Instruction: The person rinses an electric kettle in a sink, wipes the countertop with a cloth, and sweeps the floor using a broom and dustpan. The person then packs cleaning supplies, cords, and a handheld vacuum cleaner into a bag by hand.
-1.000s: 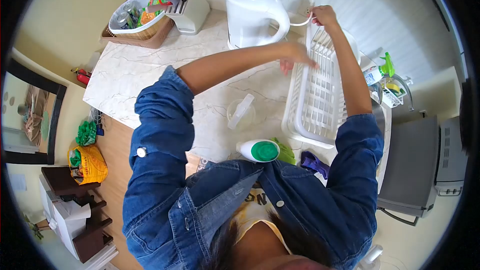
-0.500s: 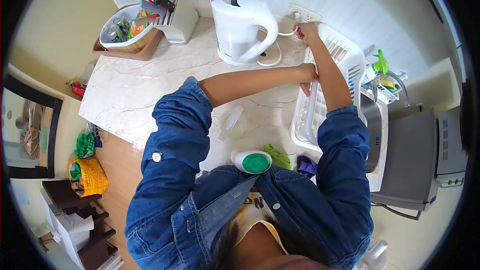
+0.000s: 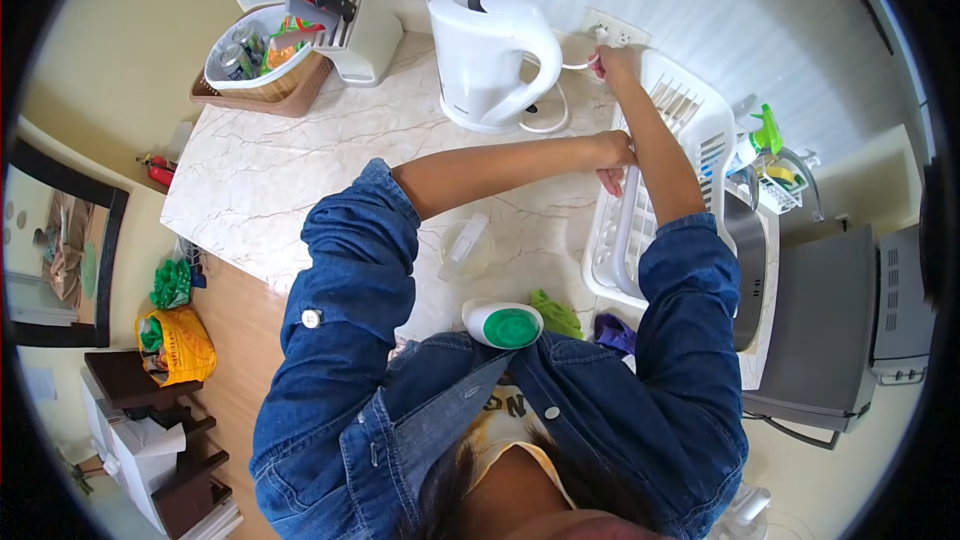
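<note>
My right hand [image 3: 613,63] is closed, fingers pinched on the white power cord [image 3: 576,67] just below the wall outlet [image 3: 613,28]. A white plug [image 3: 601,35] sits at the outlet. To the left, the white electric kettle [image 3: 490,55] stands upright on the counter, its cord looping beside its base. My left hand [image 3: 609,158] lies under my right forearm at the near side of the white dish rack [image 3: 600,250]. Its fingers bend down at the rack's rim, and the forearm partly hides the grip.
A knife block [image 3: 365,45] and a lined basket [image 3: 255,90] stand at the back left. Nearer me are a clear plastic container [image 3: 467,248], a white-and-green bottle [image 3: 508,325], a green cloth [image 3: 555,313] and a purple item [image 3: 614,334]. A sink [image 3: 745,270] lies right of the rack.
Both hands keep nearly the same places. My left hand's fingers show slightly more at the rack's rim, and the view has shifted a little.
</note>
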A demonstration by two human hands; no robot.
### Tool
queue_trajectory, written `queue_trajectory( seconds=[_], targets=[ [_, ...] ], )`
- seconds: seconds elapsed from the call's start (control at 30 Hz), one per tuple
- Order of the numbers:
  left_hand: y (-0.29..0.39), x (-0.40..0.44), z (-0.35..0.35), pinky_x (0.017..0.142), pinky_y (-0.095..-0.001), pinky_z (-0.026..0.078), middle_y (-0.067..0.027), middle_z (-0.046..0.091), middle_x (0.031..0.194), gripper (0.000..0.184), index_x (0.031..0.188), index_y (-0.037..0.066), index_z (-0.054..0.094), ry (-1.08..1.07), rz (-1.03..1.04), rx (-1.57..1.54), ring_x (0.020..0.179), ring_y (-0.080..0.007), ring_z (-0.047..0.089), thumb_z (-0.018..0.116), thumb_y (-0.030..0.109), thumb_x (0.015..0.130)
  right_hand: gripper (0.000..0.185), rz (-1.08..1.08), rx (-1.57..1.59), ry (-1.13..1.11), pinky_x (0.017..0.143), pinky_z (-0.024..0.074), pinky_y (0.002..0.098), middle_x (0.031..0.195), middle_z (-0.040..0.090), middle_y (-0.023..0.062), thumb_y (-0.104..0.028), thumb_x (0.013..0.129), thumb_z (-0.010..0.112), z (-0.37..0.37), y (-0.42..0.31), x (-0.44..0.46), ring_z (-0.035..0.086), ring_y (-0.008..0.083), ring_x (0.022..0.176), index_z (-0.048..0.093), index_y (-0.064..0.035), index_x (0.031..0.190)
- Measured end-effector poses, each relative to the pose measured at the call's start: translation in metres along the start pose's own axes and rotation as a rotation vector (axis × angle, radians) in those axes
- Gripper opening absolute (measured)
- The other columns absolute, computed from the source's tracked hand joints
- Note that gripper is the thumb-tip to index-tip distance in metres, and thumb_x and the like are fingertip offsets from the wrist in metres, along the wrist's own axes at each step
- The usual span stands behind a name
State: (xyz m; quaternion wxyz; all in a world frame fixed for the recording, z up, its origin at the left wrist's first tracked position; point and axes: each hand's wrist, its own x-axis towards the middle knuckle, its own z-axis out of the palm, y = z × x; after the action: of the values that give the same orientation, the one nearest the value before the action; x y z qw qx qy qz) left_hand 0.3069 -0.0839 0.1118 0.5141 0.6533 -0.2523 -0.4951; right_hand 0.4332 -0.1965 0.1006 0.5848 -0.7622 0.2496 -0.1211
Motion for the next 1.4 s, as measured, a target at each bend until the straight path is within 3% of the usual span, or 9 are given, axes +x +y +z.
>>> queue_trajectory(
  seconds=[0.43, 0.57, 0.63, 0.7, 0.87, 0.97, 1.17, 1.3, 1.4],
  targets=[
    [-0.005, 0.002, -0.012, 0.057, -0.0333, 0.054, -0.0259, 0.048, 0.102, 0.053, 0.121, -0.002, 0.03, -0.08, 0.021, 0.007, 0.068, -0.0309, 0.061, 0.048, 0.027, 0.081, 0.02, -0.065, -0.216, 0.114, 0.038, 0.0453, 0.0257, 0.057, 0.058, 0.0133, -0.013, 0.072, 0.056, 0.014, -0.006, 0.018, 0.057, 0.0184, 0.044, 0.058, 0.0076, 0.071],
    [0.023, -0.068, -0.018, 0.071, -0.0306, 0.047, -0.0137, 0.05, 0.11, 0.075, 0.128, 0.001, 0.026, 0.093, 0.053, 0.385, 0.083, -0.0212, 0.056, 0.058, 0.041, 0.074, 0.028, -0.068, -0.203, -0.228, 0.038, 0.0459, 0.0282, 0.059, 0.057, 0.0117, -0.022, 0.075, 0.061, -0.013, -0.014, 0.022, 0.057, 0.0199, 0.044, 0.057, 0.0057, 0.078],
    [0.031, -0.113, -0.045, 0.075, -0.0284, 0.044, -0.0097, 0.047, 0.115, 0.071, 0.121, 0.006, 0.04, -0.119, 0.26, 0.427, 0.091, -0.0176, 0.052, 0.059, 0.05, 0.069, 0.031, -0.121, -0.595, -0.388, 0.045, 0.046, 0.0241, 0.065, 0.055, 0.0048, -0.029, 0.074, 0.061, -0.035, -0.059, -0.013, 0.055, 0.0132, 0.053, 0.06, -0.0026, 0.089],
    [0.047, -0.19, -0.044, 0.087, -0.0285, 0.035, -0.0064, 0.049, 0.114, 0.057, 0.12, 0.008, 0.042, -0.03, 0.395, 0.487, 0.099, -0.0173, 0.048, 0.055, 0.04, 0.074, 0.028, -0.25, -0.678, -0.522, 0.048, 0.0466, 0.0247, 0.068, 0.057, 0.0056, -0.026, 0.074, 0.061, -0.059, -0.091, -0.079, 0.056, 0.0132, 0.057, 0.06, -0.0023, 0.088],
    [-0.035, -0.289, -0.057, 0.093, -0.0322, 0.03, -0.01, 0.038, 0.126, 0.086, 0.129, 0.007, 0.027, 0.196, 0.691, 0.254, 0.114, -0.0212, 0.037, 0.072, 0.033, 0.06, 0.021, -0.486, -0.37, -0.893, 0.055, 0.0481, 0.0264, 0.076, 0.06, 0.0077, -0.019, 0.074, 0.061, -0.12, -0.084, -0.252, 0.058, 0.0134, 0.066, 0.061, -0.0018, 0.086],
    [-0.102, -0.286, -0.019, 0.097, -0.0388, 0.025, -0.0101, 0.04, 0.124, 0.091, 0.13, 0.011, 0.023, 0.492, 0.422, 0.285, 0.114, -0.0235, 0.037, 0.074, 0.022, 0.056, 0.03, -0.472, -0.577, -1.07, 0.069, 0.0465, 0.0277, 0.086, 0.061, 0.0056, -0.019, 0.071, 0.064, -0.133, -0.037, -0.332, 0.056, 0.0117, 0.078, 0.058, -0.0029, 0.096],
    [-0.153, -0.24, 0.028, 0.092, -0.0337, 0.033, -0.0093, 0.047, 0.115, 0.072, 0.121, 0.002, 0.035, 0.553, 0.401, 0.087, 0.107, -0.0193, 0.043, 0.071, 0.011, 0.059, 0.05, -0.538, -0.177, -0.667, 0.07, 0.0461, 0.0308, 0.096, 0.057, 0.011, -0.023, 0.064, 0.07, -0.054, 0.113, -0.376, 0.057, 0.0191, 0.081, 0.052, -0.0013, 0.105],
    [-0.171, -0.234, 0.03, 0.083, -0.0326, 0.038, -0.0096, 0.052, 0.104, 0.068, 0.115, 0.002, 0.04, 0.819, 0.502, 0.159, 0.097, -0.0174, 0.048, 0.074, 0.016, 0.057, 0.044, -0.344, -0.034, -0.608, 0.067, 0.0477, 0.0308, 0.093, 0.057, 0.0123, -0.019, 0.064, 0.07, -0.024, 0.124, -0.39, 0.058, 0.0212, 0.081, 0.054, 0.0007, 0.099],
    [-0.182, -0.265, 0.019, 0.077, -0.0296, 0.042, -0.0087, 0.057, 0.093, 0.064, 0.11, 0.0, 0.047, 0.958, 0.422, 0.135, 0.088, -0.0159, 0.053, 0.076, 0.018, 0.055, 0.036, -0.417, 0.021, -0.587, 0.067, 0.0491, 0.0308, 0.091, 0.058, 0.012, -0.015, 0.065, 0.069, -0.023, 0.119, -0.397, 0.058, 0.0193, 0.079, 0.055, 0.0012, 0.095]
  ],
)
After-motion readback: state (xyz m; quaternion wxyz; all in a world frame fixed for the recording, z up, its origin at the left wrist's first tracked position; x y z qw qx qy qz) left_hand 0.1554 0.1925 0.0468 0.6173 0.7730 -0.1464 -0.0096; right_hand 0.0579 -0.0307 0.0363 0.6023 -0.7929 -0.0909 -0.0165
